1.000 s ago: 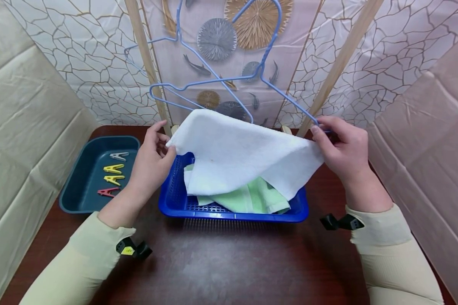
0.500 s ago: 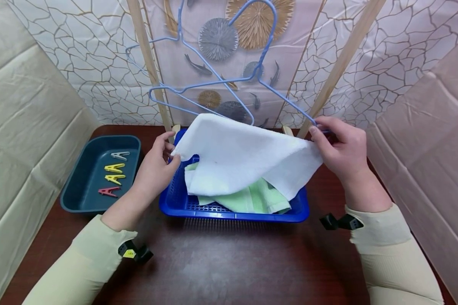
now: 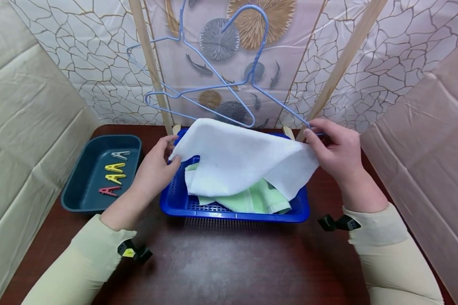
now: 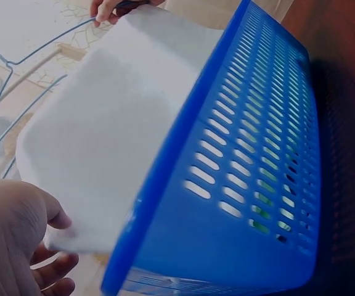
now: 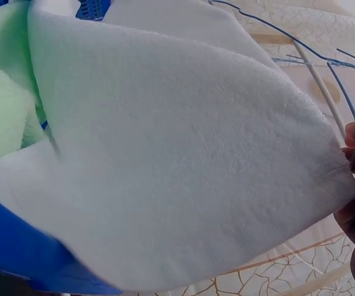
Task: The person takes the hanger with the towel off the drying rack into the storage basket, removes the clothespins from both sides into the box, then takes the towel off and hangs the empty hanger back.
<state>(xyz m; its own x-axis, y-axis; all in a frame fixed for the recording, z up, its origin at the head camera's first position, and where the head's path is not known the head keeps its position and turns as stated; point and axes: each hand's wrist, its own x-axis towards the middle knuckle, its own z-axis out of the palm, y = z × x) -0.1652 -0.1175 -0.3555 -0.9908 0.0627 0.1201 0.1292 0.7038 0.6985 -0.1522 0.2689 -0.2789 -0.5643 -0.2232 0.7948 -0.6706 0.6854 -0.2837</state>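
A white towel (image 3: 233, 156) is stretched between both hands above the blue perforated basket (image 3: 229, 216). My left hand (image 3: 156, 165) pinches its left corner between thumb and fingers, seen close up in the left wrist view. My right hand (image 3: 336, 146) grips the right end of a blue wire hanger (image 3: 278, 103) along with the towel's right edge. That hanger tilts up behind the towel, hook at the top. Under the white towel, a light green towel (image 3: 252, 197) lies in the basket. The towel covers part of the hanger's lower bar.
Left of the basket, a dark teal tray (image 3: 80, 195) holds a grey clothespin (image 3: 120, 155), two yellow clothespins (image 3: 115, 167) and a red clothespin (image 3: 108, 191). Behind hangs a second blue hanger (image 3: 202, 55) between wooden poles (image 3: 337, 67). Fabric walls enclose both sides of the table (image 3: 229, 262).
The hanger in my right hand has tipped down and to the left, and that hand has shifted slightly left. My left hand has come right and down with the towel corner.
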